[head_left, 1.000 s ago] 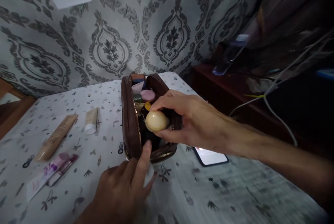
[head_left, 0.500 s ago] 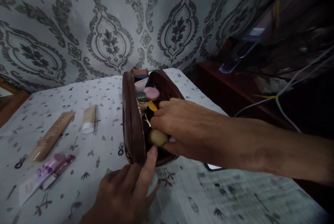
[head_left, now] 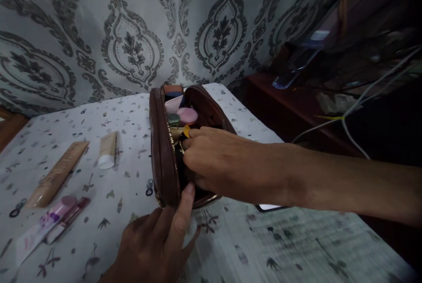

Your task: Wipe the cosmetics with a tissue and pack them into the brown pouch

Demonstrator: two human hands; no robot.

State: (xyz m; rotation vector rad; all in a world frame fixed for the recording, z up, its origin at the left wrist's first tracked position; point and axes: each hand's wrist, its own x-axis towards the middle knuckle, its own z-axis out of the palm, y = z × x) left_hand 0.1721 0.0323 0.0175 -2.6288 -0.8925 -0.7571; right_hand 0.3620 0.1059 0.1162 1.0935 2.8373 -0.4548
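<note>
A brown zippered makeup bag lies open on the printed cloth. My right hand reaches into its near half from the right, fingers curled downward; whatever they hold is hidden. Beneath my palm, the bag's contents cannot be seen. My left hand is at the near end, index finger stretched to the bag's rim and thumb apart. Farther inside the bag are a pink round item, a green-lidded container, a pale pink flat piece and a yellow item beside my right fingers.
To the left lie a long tan tube, a small beige tube, a pink-and-white tube and a slim pink tube. A dark-edged phone-like object shows under my right forearm. White cables hang over dark furniture.
My right hand has moved down and left, deeper into the bag. The round beige item seen under it before is now hidden. The view has shifted slightly; my left hand stays at the rim.
</note>
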